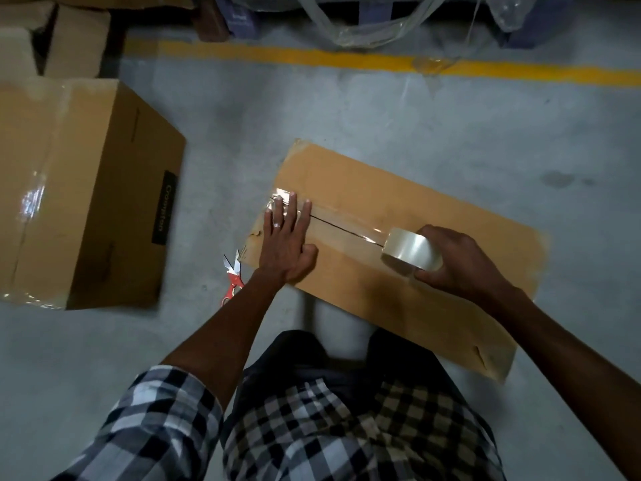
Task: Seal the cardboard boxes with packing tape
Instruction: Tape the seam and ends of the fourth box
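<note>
A flat brown cardboard box [399,251] is laid on the grey concrete floor [381,133], its two top flaps meeting in a dark centre seam [343,229]. The left hand [286,244] is pressed flat on the box near its left end, fingers straight and spread over the start of the clear tape strip [333,220], evidently so that the stuck end is kept anchored while the strip is drawn out. A roll of clear packing tape [411,251] is gripped by the right hand [458,262], fingers and thumb curled round its rim, and is held low on the seam about halfway along, so that the tape can be laid straight over the gap. The seam to the right of the roll appears untaped, though the glare makes that hard to confirm. A pair of red-handled scissors [233,274] is left on the floor just beside the box's near-left corner, within reach for cutting the strip. A larger brown cardboard carton [86,189], already carrying glossy tape, is set well apart on the left.
</note>
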Motion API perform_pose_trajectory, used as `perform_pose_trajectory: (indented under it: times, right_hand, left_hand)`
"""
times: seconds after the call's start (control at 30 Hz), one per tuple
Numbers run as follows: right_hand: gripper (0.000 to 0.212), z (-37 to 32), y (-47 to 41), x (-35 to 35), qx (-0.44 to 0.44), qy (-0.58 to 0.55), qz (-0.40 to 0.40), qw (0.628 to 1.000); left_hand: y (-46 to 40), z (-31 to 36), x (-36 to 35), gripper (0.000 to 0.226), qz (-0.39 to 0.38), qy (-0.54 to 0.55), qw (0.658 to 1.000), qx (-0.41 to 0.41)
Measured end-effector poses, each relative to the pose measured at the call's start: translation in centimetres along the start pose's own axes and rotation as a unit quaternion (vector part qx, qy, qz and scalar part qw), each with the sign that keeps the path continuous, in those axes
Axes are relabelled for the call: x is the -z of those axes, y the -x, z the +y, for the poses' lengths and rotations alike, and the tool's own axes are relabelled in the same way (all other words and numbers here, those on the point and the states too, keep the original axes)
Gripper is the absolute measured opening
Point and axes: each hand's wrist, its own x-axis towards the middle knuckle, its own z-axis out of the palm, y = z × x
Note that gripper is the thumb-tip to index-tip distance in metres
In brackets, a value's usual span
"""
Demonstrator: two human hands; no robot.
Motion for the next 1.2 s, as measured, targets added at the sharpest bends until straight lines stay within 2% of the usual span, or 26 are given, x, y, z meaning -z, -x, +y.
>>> perform_pose_trajectory:
  times: [0.2, 0.37, 0.43, 0.53, 0.63, 0.77, 0.87, 0.97, 1.1, 1.2]
  right_hand:
    - [0.080, -0.1, 0.0, 0.3, 0.015, 0.015, -0.005, 1.000]
    - [0.076, 1.0, -0.5, -0.4, 0.026, 0.026, -0.001, 0.999]
    - [0.064, 1.5, -0.7, -1.3, 0.027, 0.040, 0.008, 0.999]
    - [0.053, 2.3, -0.9, -2.6, 0.020, 0.029, 0.029, 0.999]
    - [0.057, 2.8, -0.7, -3.2, -0.003, -0.035, 0.040, 0.999]
    - [0.060, 3.4, -0.2, -3.8, -0.017, -0.083, 0.030, 0.996]
    - [0.063, 3.7, -0.3, -4.1, -0.027, -0.077, 0.035, 0.996]
    - [0.057, 3.7, -0.4, -3.9, -0.039, -0.089, 0.049, 0.994]
    - [0.045, 4.1, 0.2, -2.9, -0.044, -0.110, 0.019, 0.993]
    - [0.044, 4.3, 0.9, -1.8, -0.022, -0.102, 0.006, 0.995]
  left_hand:
    - [-0.6, 3.3, -0.1, 0.103, -0.012, -0.033, 0.994, -0.099]
    - [-1.1, 3.5, -0.8, 0.104, -0.040, -0.038, 0.994, -0.092]
    - [-1.1, 3.9, -0.9, 0.108, -0.059, -0.045, 0.994, -0.086]
    - [-0.7, 6.1, -1.1, 0.126, -0.076, -0.061, 0.993, -0.063]
    - [0.5, 9.8, -2.8, 0.148, -0.080, -0.050, 0.993, -0.074]
    - [2.6, 13.2, -5.0, 0.160, -0.098, -0.085, 0.990, -0.056]
    - [3.0, 13.8, -5.2, 0.158, -0.089, -0.081, 0.992, -0.043]
    - [3.0, 13.5, -4.9, 0.157, -0.055, -0.042, 0.996, -0.052]
    - [3.4, 13.5, -4.6, 0.156, -0.012, 0.004, 0.998, -0.060]
    - [3.2, 13.5, -4.1, 0.164, -0.011, 0.024, 0.999, -0.024]
